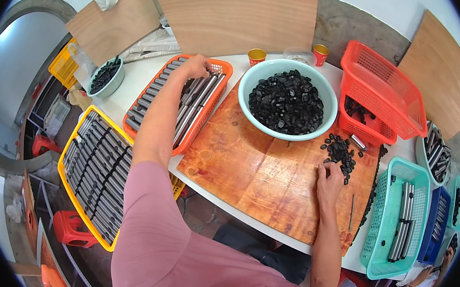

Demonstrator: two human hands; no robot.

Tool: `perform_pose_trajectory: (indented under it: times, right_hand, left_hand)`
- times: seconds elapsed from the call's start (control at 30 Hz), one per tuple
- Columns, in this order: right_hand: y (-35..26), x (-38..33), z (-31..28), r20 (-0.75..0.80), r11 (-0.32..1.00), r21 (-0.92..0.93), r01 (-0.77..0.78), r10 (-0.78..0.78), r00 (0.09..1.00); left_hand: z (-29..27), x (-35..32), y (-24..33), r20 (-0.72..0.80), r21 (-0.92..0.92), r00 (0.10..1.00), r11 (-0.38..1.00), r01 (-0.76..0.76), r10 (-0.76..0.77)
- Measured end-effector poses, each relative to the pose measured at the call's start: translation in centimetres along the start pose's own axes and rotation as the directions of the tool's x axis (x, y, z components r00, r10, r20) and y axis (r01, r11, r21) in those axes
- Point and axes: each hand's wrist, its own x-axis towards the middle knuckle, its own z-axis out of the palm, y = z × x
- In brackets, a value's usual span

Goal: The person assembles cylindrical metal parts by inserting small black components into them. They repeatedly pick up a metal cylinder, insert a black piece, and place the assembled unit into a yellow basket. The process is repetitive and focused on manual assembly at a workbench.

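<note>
Two hands work apart: I see the left hand (196, 66) reaching into the orange basket (222, 66) of grey metal rods (195, 100), fingers curled down onto them, grip hidden. Right hand (328, 177) rests on the wooden board (254, 169), fingertips pinched at the loose black caps (339, 152), probably kept close for picking. Bowl (252, 86) of caps stands between; teal basket (384, 222) flanks right.

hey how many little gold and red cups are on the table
2: one gold and red cup stands at the back of the table, just left of the big bowl's far rim; the other cup stands right of it, near the red basket.
</note>
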Motion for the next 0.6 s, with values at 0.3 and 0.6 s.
perform_pose_trajectory:
  times: [0.3, 0.6]
  right_hand:
    - [0.2, 0.0, 0.1, 0.001, 1.000, -0.021, 0.013, -0.013, 1.000]
    - [0.2, -0.1, 0.1, -0.005, 1.000, -0.004, 0.029, -0.029, 1.000]
  left_hand:
    - [0.7, -0.3, 0.3, -0.142, 0.055, 0.990, 0.998, -0.005, 0.013]
    - [0.6, 0.1, -1.2, -0.070, 0.042, 0.997, 0.999, -0.031, 0.034]
